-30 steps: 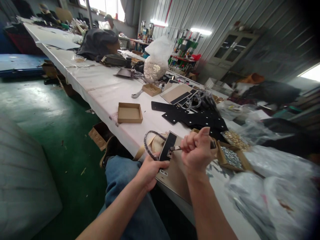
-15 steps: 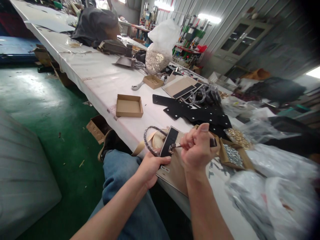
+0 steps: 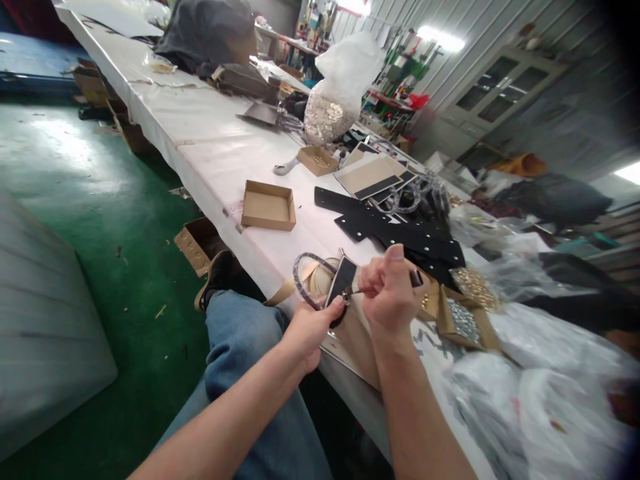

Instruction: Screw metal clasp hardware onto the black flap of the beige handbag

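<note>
My right hand (image 3: 393, 297) is a fist round a screwdriver-like tool with a dark handle end (image 3: 416, 278). Its thin shaft points left and meets a small metal fitting (image 3: 346, 293) on the black strip (image 3: 342, 279) of a beige bag panel (image 3: 357, 343). My left hand (image 3: 310, 333) grips this panel at its left edge, thumb lying beside the fitting. A plastic-wrapped loop handle (image 3: 301, 277) rises from the panel just beyond the left fingers, which are mostly hidden. Behind the loop sits a roll of beige tape (image 3: 320, 280).
Boxes of silver rivets (image 3: 463, 320) and gold pieces (image 3: 426, 303) stand right of my fist. Black punched strips (image 3: 400, 233), beige panels (image 3: 373, 177) and a shallow cardboard box (image 3: 269, 205) lie farther up the white table (image 3: 200, 160). Clear plastic bags (image 3: 550, 400) fill the right side.
My left thumb has moved up the panel to the metal fitting. The panel has tilted a little, and my right fist has turned slightly with the tool. The view has shifted slightly.
</note>
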Demonstrator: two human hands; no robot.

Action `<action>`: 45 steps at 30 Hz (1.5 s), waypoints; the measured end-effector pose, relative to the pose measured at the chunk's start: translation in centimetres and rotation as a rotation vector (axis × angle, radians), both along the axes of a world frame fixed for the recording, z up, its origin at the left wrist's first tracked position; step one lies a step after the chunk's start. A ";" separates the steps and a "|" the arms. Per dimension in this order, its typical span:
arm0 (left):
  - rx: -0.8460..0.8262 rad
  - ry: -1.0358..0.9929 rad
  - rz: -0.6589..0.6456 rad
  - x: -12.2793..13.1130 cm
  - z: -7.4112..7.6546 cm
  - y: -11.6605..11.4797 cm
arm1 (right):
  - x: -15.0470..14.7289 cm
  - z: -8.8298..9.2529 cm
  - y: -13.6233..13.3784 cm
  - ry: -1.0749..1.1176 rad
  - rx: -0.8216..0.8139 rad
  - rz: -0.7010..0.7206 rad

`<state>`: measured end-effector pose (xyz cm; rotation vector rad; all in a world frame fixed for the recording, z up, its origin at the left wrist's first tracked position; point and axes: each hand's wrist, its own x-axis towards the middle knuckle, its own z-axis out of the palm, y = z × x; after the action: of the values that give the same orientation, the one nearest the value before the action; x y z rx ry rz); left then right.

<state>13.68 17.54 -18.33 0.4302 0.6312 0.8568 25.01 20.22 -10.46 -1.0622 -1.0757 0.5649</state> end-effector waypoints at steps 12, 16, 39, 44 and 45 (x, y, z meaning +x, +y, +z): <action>-0.086 0.063 -0.013 0.3 -0.7 0.4 | 2.5 1.6 0.3 0.111 -0.025 0.266; -0.097 0.083 -0.002 0.3 -0.4 0.5 | 2.2 1.3 0.3 0.107 -0.064 0.303; 0.009 0.118 0.011 0.6 -0.7 0.3 | 1.7 1.3 0.5 0.071 -0.174 0.307; 0.038 0.111 -0.014 0.5 -0.7 0.3 | 1.3 1.2 0.5 0.027 -0.184 0.298; 0.033 0.100 -0.005 0.5 -0.7 0.3 | 1.2 1.1 0.5 0.022 -0.183 0.297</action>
<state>14.17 17.88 -19.03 0.5066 0.7087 0.8454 26.25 20.75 -9.32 -1.0572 -1.1875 0.9260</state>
